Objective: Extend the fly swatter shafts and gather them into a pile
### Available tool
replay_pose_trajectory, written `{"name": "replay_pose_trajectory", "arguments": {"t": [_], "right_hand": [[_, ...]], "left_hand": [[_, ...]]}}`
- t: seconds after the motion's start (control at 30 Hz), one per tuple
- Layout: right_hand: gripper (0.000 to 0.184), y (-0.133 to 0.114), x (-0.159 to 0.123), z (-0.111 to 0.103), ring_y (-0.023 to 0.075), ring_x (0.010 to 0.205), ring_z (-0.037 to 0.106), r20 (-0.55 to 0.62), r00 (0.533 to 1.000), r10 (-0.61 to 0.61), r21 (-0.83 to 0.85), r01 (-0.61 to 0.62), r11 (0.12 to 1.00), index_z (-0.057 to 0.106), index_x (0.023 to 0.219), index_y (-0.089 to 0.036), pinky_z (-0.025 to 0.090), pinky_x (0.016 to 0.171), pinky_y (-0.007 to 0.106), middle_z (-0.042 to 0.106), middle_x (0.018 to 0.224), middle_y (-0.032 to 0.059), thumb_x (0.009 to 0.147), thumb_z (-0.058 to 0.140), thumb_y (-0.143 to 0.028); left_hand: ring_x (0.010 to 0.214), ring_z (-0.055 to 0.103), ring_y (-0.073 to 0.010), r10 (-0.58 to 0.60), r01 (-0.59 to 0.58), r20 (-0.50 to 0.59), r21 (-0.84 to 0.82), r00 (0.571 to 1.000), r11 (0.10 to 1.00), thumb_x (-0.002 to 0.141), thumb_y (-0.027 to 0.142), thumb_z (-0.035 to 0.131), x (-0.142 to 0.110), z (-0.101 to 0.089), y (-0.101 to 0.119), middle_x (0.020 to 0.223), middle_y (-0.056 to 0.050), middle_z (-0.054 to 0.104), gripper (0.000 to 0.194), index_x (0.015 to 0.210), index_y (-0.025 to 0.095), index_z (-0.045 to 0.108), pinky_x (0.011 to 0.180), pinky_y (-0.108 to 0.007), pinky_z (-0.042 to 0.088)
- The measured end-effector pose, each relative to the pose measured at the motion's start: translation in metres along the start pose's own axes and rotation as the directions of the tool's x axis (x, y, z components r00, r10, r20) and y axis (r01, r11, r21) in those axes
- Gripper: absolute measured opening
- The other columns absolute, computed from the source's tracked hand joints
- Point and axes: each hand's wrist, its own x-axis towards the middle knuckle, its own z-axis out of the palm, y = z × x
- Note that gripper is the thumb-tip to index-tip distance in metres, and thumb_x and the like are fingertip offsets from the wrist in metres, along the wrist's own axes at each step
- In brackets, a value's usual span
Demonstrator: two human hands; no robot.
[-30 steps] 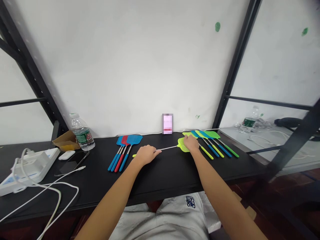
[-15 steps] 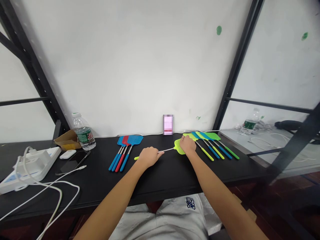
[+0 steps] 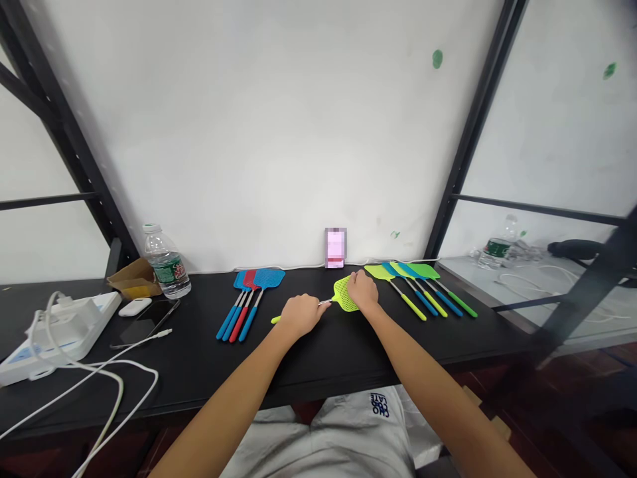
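Note:
Low over the black table, a yellow-green fly swatter [image 3: 344, 295] lies crosswise between my two hands. My left hand [image 3: 302, 314] is closed around its handle and shaft, and a bit of the yellow grip sticks out on the left. My right hand [image 3: 363, 289] is closed on the right edge of the perforated head. Only a short piece of metal shaft shows between the left hand and the head. To the left lie several blue and red fly swatters [image 3: 269, 279], heads toward the wall. On the right, several yellow, blue and green fly swatters [image 3: 426, 271] are fanned out.
A phone [image 3: 335, 248] with a blurred screen leans on the wall. At the left are a water bottle [image 3: 170, 271], a cardboard box [image 3: 130, 276], a white case [image 3: 135, 307], a dark phone [image 3: 149, 323], a power strip [image 3: 107, 307] and white cables [image 3: 142, 367]. Black shelf posts [image 3: 470, 139] flank the table.
The yellow-green swatter has become shorter between my hands: its head and my right hand have moved left, toward my left hand. Less shaft shows. My left hand has shifted slightly right.

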Motion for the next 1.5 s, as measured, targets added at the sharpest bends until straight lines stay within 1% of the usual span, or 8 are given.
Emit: {"name": "replay_pose_trajectory", "arguments": {"t": [0.37, 0.53, 0.73, 0.83, 0.93, 1.1, 1.3, 1.5], "right_hand": [[0.015, 0.018, 0.026, 0.010, 0.0180, 0.079, 0.057, -0.003, 0.990, -0.140, 0.258, 0.136, 0.957, 0.057, 0.084, -0.021, 0.038, 0.066, 0.025, 0.064, 0.084, 0.0039, 0.086, 0.044, -0.029], [0.017, 0.021, 0.028, 0.009, 0.0175, 0.076, 0.057, 0.009, 0.985, -0.174, 0.397, 0.156, 0.905, 0.058, 0.086, -0.019, 0.039, 0.064, 0.025, 0.063, 0.083, 0.0028, 0.084, 0.043, -0.027], [0.021, 0.018, 0.027, 0.006, 0.0186, 0.079, 0.059, 0.008, 0.983, -0.181, 0.419, 0.161, 0.893, 0.060, 0.088, -0.019, 0.041, 0.067, 0.026, 0.065, 0.087, 0.0041, 0.084, 0.039, -0.024], [0.022, 0.021, 0.030, 0.003, 0.0200, 0.082, 0.060, -0.095, 0.987, -0.127, 0.369, 0.153, 0.917, 0.060, 0.090, -0.018, 0.041, 0.071, 0.027, 0.066, 0.089, 0.0065, 0.085, 0.040, -0.026], [0.025, 0.028, 0.035, -0.007, 0.0224, 0.082, 0.060, -0.231, 0.973, -0.029, 0.272, 0.093, 0.958, 0.061, 0.087, -0.016, 0.041, 0.073, 0.029, 0.066, 0.086, 0.0102, 0.086, 0.040, -0.029], [0.030, 0.041, 0.044, -0.024, 0.0256, 0.084, 0.060, -0.229, 0.973, 0.010, 0.078, 0.008, 0.997, 0.061, 0.079, -0.015, 0.041, 0.077, 0.033, 0.066, 0.083, 0.0131, 0.089, 0.037, -0.030], [0.026, 0.045, 0.043, -0.032, 0.0298, 0.095, 0.060, -0.146, 0.981, 0.128, -0.074, -0.140, 0.987, 0.060, 0.098, -0.011, 0.043, 0.079, 0.037, 0.062, 0.098, 0.0180, 0.087, 0.041, -0.023], [0.044, 0.053, 0.044, -0.040, 0.0365, 0.109, 0.053, -0.162, 0.960, 0.230, -0.155, -0.255, 0.954, 0.053, 0.117, -0.007, 0.044, 0.085, 0.044, 0.052, 0.116, 0.0236, 0.080, 0.052, -0.031]], "left_hand": [[0.085, 0.065, -0.0284, -0.079, 0.079, -0.001, -0.048, 0.997, 0.996, 0.089, 0.063, 0.022, 0.004, 0.003, -0.009, 0.089, -0.015, 0.068, 0.066, 0.085, 0.017, 0.069, 0.072, -0.036, 0.046], [0.086, 0.064, -0.0269, -0.101, 0.101, 0.000, -0.075, 0.995, 0.992, 0.088, 0.066, 0.021, 0.005, 0.001, -0.010, 0.090, -0.014, 0.068, 0.068, 0.083, 0.018, 0.069, 0.072, -0.034, 0.045], [0.082, 0.064, -0.0248, -0.098, 0.099, 0.015, -0.134, 0.995, 0.986, 0.089, 0.063, 0.027, 0.005, 0.001, -0.012, 0.088, -0.011, 0.067, 0.059, 0.079, 0.019, 0.065, 0.068, -0.031, 0.044], [0.081, 0.062, -0.0217, -0.040, 0.035, -0.022, -0.192, 0.999, 0.981, 0.092, 0.051, 0.033, 0.006, 0.002, -0.013, 0.088, -0.009, 0.066, 0.044, 0.085, 0.020, 0.062, 0.067, -0.029, 0.042], [0.083, 0.060, -0.0189, -0.038, 0.009, -0.129, -0.215, 0.991, 0.976, 0.093, 0.038, 0.036, 0.008, 0.002, -0.016, 0.091, -0.008, 0.064, 0.030, 0.089, 0.019, 0.059, 0.070, -0.027, 0.042], [0.088, 0.060, -0.0206, -0.204, 0.179, -0.227, -0.129, 0.952, 0.975, 0.093, 0.035, 0.036, 0.014, -0.002, -0.033, 0.092, -0.010, 0.062, 0.031, 0.083, 0.017, 0.060, 0.074, -0.029, 0.044], [0.095, 0.062, -0.0268, -0.377, 0.378, -0.184, -0.028, 0.908, 0.925, 0.089, 0.029, 0.041, 0.017, 0.001, -0.057, 0.096, -0.015, 0.063, 0.026, 0.097, 0.012, 0.060, 0.076, -0.034, 0.047], [0.098, 0.063, -0.0297, -0.477, 0.477, -0.057, -0.019, 0.877, 0.879, 0.083, 0.019, 0.043, 0.015, 0.001, -0.066, 0.102, -0.019, 0.064, 0.026, 0.103, 0.011, 0.059, 0.078, -0.037, 0.049]]}}
